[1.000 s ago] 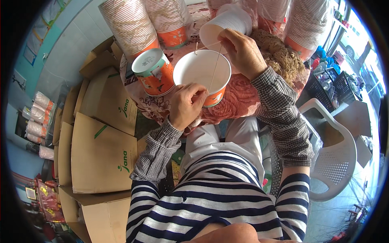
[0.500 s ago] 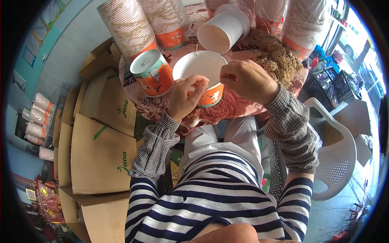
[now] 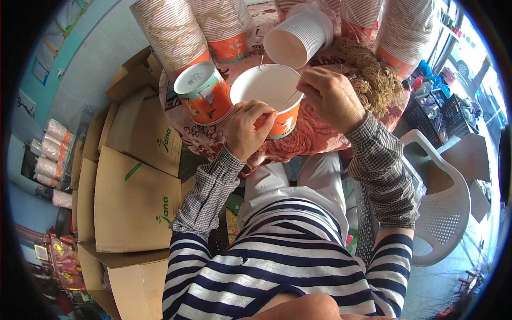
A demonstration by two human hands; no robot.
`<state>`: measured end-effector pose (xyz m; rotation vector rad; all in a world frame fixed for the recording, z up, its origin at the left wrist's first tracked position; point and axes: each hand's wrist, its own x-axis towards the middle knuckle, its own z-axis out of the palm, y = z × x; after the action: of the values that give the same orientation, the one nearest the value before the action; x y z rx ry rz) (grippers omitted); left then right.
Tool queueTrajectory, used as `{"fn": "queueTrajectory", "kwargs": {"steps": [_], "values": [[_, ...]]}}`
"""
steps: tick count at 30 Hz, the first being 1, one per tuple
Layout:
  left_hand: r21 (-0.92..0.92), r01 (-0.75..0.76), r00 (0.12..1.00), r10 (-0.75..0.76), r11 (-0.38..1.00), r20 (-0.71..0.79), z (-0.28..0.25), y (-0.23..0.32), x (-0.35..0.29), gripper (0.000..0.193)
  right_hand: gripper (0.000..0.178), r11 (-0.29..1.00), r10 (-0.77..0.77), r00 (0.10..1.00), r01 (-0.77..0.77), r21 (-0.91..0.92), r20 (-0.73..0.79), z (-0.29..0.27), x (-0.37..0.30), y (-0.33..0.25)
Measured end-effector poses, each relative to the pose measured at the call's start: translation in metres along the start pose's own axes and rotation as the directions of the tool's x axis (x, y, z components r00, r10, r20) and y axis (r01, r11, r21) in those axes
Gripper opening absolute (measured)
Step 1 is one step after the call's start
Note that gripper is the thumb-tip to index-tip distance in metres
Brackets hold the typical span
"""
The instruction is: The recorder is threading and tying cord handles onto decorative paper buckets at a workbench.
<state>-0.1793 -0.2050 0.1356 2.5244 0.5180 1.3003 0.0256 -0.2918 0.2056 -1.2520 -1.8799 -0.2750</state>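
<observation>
An orange paper bucket with a white inside stands upright at the table's near edge. At its near rim, my left hand is closed in a pinch. My right hand pinches beside the right rim. A thin tan cord stretches between the fingertips of both hands; a bit of cord also sticks up at the far rim. Left of the bucket, a second orange bucket is upside down, its pale base up. Fingers partly hide the cord's ends.
Tall stacks of wrapped paper buckets line the table's back. A stack of white buckets lies on its side, near a bundle of tan cords. Cardboard boxes crowd the left; a white chair stands right.
My left hand has come up and right to the bucket's near rim. The right hand has shifted slightly up and right, and the cord now shows taut between them.
</observation>
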Motion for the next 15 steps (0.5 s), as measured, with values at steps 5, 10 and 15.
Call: {"fn": "queueTrajectory", "kwargs": {"steps": [5, 10, 15], "values": [[0.043, -0.029, 0.998, 0.031, 0.999, -0.049, -0.001, 0.000, -0.004, 0.010, 0.012, 0.997, 0.077, 0.997, -0.076, -0.008, 0.026, 0.010, -0.028, 0.028], [0.149, -0.163, 0.986, 0.167, 0.975, -0.013, -0.009, 0.005, -0.001, 0.014, 0.032, 0.917, 0.225, 0.957, -0.271, 0.292, 0.182, 0.076, -0.102, 0.052], [0.357, -0.222, 0.973, 0.184, 0.907, 0.139, -0.034, 0.020, 0.000, 0.018, 0.038, 0.329, 0.506, 0.740, -0.640, 0.694, 0.443, 0.095, -0.118, 0.050]]}}
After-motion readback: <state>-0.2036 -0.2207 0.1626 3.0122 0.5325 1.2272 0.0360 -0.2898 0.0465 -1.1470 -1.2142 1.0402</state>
